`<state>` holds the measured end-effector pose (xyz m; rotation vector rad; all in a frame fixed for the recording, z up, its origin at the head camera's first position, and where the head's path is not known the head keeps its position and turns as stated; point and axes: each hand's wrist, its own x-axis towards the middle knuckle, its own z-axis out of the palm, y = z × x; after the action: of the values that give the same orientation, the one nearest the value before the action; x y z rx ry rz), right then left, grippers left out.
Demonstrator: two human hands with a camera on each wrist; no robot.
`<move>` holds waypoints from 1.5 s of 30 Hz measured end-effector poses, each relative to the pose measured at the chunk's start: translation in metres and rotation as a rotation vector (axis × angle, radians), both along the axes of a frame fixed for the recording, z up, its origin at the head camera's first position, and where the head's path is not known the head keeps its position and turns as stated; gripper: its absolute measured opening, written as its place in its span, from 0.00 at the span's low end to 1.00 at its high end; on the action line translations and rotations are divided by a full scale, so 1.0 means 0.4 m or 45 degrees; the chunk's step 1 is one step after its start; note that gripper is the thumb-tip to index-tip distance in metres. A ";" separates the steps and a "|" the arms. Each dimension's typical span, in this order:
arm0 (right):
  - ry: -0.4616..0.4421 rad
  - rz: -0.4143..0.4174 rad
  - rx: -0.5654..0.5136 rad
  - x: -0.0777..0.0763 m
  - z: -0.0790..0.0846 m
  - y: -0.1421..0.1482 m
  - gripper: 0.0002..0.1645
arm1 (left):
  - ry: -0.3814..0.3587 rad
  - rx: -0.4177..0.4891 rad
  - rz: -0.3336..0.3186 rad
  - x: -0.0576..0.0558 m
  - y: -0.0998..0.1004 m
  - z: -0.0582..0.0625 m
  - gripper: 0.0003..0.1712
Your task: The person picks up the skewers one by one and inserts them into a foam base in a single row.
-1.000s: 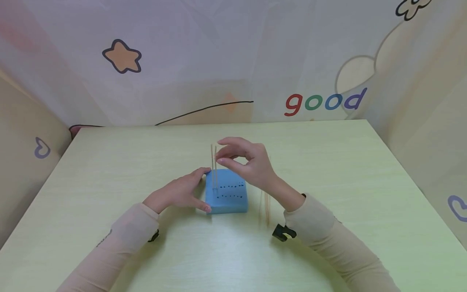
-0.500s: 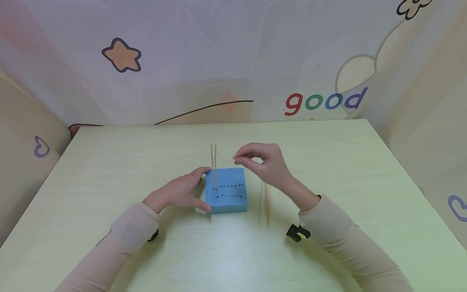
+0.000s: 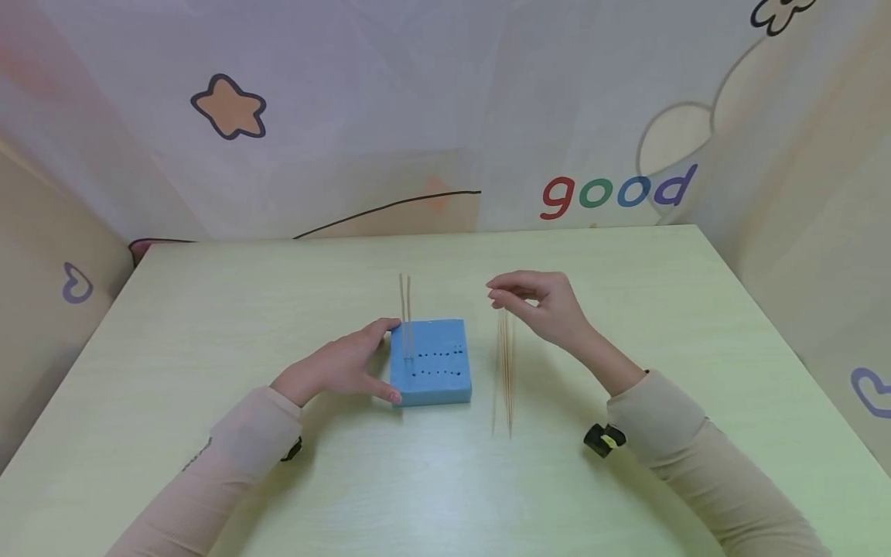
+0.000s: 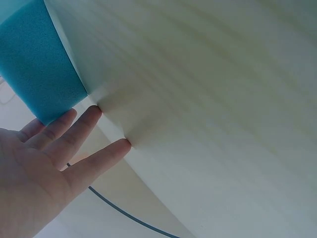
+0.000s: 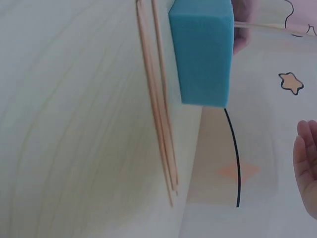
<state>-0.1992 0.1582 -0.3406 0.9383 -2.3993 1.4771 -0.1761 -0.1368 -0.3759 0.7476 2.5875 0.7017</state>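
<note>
A blue foam block (image 3: 430, 362), square and soft-edged, sits on the pale wood-grain counter (image 3: 209, 325); its top carries rows of small dark holes, and two thin wooden sticks (image 3: 405, 313) stand upright in its left end; the left hand (image 3: 341, 367) grasps the block's left side between thumb and fingers; right of the block lies a loose bundle of sticks (image 3: 505, 371), the right hand (image 3: 539, 305) hovering over its far end, fingertips drawn together, holding nothing visible.
</note>
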 end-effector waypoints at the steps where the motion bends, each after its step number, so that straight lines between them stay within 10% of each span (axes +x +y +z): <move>1: -0.005 -0.016 0.020 -0.004 -0.002 0.007 0.10 | -0.001 0.003 -0.001 0.000 0.000 0.000 0.65; 28: -0.285 -0.095 0.847 -0.120 -0.114 0.121 0.40 | 0.001 0.033 -0.011 -0.001 -0.003 -0.004 0.65; 45: -0.278 -0.091 1.045 -0.125 -0.148 0.102 0.57 | 0.001 0.031 -0.012 -0.002 -0.003 -0.005 0.65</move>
<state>-0.2494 0.1991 -0.3999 0.8164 -3.2264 0.5476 -0.1771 -0.1380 -0.3779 0.7675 2.5790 0.7314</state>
